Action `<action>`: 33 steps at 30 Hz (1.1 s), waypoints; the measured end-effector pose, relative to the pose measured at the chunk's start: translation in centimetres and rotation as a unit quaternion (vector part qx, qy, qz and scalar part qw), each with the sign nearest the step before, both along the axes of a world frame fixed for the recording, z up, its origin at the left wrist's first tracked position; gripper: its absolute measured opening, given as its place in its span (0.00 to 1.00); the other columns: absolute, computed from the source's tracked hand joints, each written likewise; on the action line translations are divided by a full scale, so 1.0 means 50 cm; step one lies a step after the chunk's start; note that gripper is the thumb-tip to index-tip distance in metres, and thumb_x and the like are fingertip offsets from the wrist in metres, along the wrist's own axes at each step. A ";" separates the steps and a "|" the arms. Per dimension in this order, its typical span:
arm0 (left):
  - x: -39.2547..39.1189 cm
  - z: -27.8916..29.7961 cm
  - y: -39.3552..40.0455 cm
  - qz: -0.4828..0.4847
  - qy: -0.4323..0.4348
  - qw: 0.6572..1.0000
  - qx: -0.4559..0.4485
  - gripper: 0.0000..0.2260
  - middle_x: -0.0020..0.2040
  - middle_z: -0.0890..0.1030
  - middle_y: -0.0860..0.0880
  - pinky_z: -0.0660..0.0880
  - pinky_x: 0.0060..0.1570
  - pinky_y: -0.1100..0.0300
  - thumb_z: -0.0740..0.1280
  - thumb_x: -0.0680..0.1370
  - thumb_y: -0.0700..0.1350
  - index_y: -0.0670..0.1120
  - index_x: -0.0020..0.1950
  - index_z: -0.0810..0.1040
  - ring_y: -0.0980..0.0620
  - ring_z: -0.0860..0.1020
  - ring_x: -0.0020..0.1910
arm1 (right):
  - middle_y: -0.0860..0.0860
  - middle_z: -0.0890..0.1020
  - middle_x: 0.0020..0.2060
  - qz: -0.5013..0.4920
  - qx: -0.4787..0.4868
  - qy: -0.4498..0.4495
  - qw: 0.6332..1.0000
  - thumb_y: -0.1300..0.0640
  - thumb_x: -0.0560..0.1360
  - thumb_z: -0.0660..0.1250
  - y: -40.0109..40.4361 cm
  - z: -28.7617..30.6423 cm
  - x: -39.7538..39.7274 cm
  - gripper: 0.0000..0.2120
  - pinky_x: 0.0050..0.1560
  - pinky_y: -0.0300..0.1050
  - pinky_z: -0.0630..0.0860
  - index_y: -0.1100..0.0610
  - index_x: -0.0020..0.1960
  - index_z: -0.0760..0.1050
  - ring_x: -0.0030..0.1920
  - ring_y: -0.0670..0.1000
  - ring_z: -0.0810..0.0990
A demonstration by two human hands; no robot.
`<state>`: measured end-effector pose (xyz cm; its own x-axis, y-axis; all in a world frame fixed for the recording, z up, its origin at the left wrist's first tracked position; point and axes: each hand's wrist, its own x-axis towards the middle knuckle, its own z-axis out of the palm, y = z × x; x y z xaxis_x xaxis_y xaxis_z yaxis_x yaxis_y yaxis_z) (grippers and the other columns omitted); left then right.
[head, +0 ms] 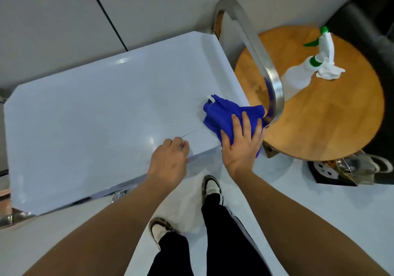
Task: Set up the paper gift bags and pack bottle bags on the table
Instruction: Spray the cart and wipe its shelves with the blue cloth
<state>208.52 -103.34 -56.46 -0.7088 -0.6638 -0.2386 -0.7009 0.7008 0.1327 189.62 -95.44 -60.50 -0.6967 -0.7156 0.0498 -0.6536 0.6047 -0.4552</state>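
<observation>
head view: the right hand (pixel 241 141) lies with fingers spread and straight, pressing a crumpled blue cloth (pixel 226 113) at the 3 o'clock end of the glossy white rectangular table (pixel 85 115). the left hand (pixel 168 160) has its fingers curled at the table's 6 o'clock edge; whether it pinches anything, i cannot tell. at 2 o'clock, a round wooden stool (pixel 319 115) carries a white spray bottle with green nozzle (pixel 304 73) and a small white rag (pixel 329 72). no gift bags in sight.
</observation>
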 end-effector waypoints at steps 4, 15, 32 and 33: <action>0.004 -0.002 -0.005 0.002 0.005 1.000 0.015 0.17 0.51 0.79 0.44 0.77 0.36 0.51 0.78 0.70 0.43 0.39 0.56 0.81 0.42 0.77 0.44 | 0.50 0.57 0.81 -0.098 -0.081 -0.126 0.984 0.49 0.81 0.65 -0.021 0.003 0.050 0.25 0.78 0.50 0.47 0.52 0.76 0.67 0.80 0.60 0.44; 0.063 0.053 -0.072 0.062 0.067 0.974 0.205 0.19 0.65 0.76 0.43 0.73 0.61 0.50 0.62 0.78 0.39 0.41 0.69 0.75 0.43 0.75 0.62 | 0.53 0.51 0.81 -0.206 -0.215 -0.294 0.908 0.55 0.82 0.65 -0.056 0.020 0.268 0.24 0.75 0.47 0.61 0.55 0.76 0.66 0.78 0.54 0.57; 0.728 0.055 0.058 0.468 0.173 0.866 0.006 0.17 0.63 0.80 0.45 0.71 0.63 0.57 0.63 0.78 0.35 0.44 0.65 0.80 0.46 0.76 0.62 | 0.49 0.51 0.81 -0.020 -0.131 -0.370 0.920 0.55 0.81 0.66 -0.061 0.041 0.860 0.23 0.75 0.55 0.65 0.52 0.75 0.69 0.77 0.55 0.60; 0.751 0.051 0.072 0.487 0.179 0.855 0.004 0.17 0.62 0.80 0.45 0.71 0.61 0.58 0.62 0.79 0.35 0.44 0.65 0.81 0.46 0.77 0.61 | 0.49 0.51 0.81 0.000 -0.127 -0.373 0.919 0.55 0.81 0.66 -0.058 0.041 0.887 0.23 0.75 0.55 0.65 0.52 0.75 0.69 0.77 0.55 0.60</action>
<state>246.06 -99.71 -53.89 0.1504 -0.9802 -0.1291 -0.8646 -0.1937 0.4636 233.99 -98.36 -58.47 -0.6047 -0.7474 -0.2751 -0.1032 0.4161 -0.9035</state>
